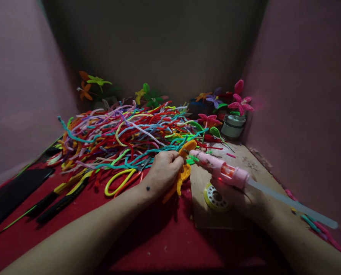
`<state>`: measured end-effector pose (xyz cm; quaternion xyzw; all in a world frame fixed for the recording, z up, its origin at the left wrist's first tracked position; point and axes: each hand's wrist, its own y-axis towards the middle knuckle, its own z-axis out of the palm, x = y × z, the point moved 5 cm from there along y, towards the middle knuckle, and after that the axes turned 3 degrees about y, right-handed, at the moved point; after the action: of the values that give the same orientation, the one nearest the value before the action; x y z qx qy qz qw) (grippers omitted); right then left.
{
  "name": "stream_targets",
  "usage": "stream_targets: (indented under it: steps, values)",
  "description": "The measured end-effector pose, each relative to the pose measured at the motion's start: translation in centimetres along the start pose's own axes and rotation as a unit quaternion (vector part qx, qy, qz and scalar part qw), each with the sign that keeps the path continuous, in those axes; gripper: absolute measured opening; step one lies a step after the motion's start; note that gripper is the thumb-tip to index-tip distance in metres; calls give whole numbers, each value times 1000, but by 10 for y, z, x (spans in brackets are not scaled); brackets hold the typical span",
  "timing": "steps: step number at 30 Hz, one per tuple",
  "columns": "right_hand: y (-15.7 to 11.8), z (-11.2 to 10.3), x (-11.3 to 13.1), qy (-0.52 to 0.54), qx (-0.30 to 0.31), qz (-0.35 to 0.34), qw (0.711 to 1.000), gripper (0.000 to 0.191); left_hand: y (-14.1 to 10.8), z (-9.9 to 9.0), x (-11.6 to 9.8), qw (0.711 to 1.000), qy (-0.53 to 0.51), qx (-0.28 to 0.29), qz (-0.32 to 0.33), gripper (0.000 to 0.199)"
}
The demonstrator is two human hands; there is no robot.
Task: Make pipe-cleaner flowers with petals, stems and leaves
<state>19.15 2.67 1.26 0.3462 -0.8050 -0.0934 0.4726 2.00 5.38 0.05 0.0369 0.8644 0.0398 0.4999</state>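
My left hand is closed, pinching an orange pipe-cleaner flower whose petals spread above and below the fingers. In my right hand is a pink hot glue gun with a small red light lit and a long clear glue stick out of its back. The gun's nozzle points left, close to the flower; I cannot tell whether they touch. Beneath the right hand, a yellow-rimmed tape roll lies on a wooden board.
A big heap of coloured pipe cleaners covers the table's back left. Scissors, pliers and a black flat object lie at left. Finished pink flowers stand by a whitish jar at the back right. Walls enclose both sides.
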Motion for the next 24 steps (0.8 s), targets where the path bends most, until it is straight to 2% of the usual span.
stream_targets:
  steps: [5,13,18,24]
  values:
    - [1,1,2,5,14,-1,1000,46,1,1,1,1000,1,-2,6,24]
    - [-3,0,-5,-8,-11,6,1000,41,3,1,4,1000,-9,-3,14,24]
    - [-1,-3,1,-26,-32,-21,999,42,4,2,5,1000,-16,3,12,24]
    - [0,-2,2,-25,-14,-18,999,45,3,3,7,1000,-23,9,6,24]
